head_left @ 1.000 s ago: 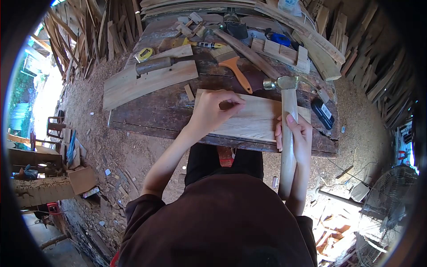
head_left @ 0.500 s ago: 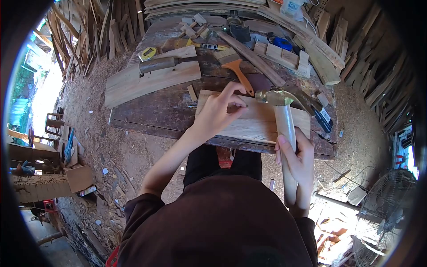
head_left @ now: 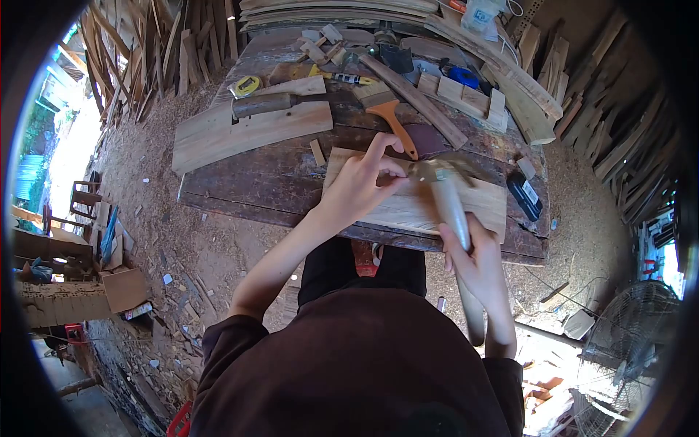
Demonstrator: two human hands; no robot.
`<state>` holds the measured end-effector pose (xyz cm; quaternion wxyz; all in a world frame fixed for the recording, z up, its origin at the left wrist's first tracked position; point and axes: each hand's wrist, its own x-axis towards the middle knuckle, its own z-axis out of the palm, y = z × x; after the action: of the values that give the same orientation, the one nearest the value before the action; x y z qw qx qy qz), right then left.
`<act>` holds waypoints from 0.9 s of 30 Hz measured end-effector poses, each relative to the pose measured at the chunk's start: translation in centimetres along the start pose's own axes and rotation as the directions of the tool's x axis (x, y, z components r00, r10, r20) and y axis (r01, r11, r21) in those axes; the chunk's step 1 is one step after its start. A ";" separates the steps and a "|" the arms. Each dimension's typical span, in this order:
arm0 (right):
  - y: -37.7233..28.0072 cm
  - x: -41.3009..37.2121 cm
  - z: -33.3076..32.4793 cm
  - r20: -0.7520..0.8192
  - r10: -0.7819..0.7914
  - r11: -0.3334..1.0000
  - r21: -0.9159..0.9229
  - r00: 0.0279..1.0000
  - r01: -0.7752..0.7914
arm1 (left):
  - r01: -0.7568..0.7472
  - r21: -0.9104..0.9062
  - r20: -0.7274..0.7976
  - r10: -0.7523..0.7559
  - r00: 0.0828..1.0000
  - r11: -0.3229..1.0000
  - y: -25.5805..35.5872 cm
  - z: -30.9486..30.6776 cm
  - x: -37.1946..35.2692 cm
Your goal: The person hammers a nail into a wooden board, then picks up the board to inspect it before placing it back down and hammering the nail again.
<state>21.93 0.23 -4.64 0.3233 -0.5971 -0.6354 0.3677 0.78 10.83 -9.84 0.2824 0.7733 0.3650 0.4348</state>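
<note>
A flat wooden board [head_left: 393, 211] lies at the front of the workbench, under both hands. My right hand [head_left: 477, 255] is wrapped round the handle of a claw hammer [head_left: 449, 200]. The hammer head is blurred and sits just right of my left fingertips, low over the board. Thumb and index finger of my left hand [head_left: 360, 182] are pinched together above the board; what they hold is too small to make out. Behind the board lies a paintbrush [head_left: 393, 124] with an orange handle. A small wood block [head_left: 317, 153] is left of the board.
The worn workbench [head_left: 247, 182] carries a tape measure [head_left: 246, 87], a wooden mallet-like piece [head_left: 262, 105] on a curved plank [head_left: 218, 142], and a black-and-blue tool [head_left: 526, 195] at right. Scrap wood [head_left: 193, 58] leans behind. A fan [head_left: 633, 342] stands at lower right.
The hammer has swung left and down, its head now close beside my left fingertips. My left hand stays pinched in nearly the same place.
</note>
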 end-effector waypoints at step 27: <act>3.5 4.0 -0.7 -0.149 -0.017 0.869 0.487 0.989 0.089 | -0.174 0.121 -0.021 0.177 0.984 0.977 -0.9 0.2 -0.2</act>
<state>24.03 4.30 -7.33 0.5184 -0.5016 -0.5126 0.4657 0.63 11.16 -10.73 0.1909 0.8109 0.3248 0.4478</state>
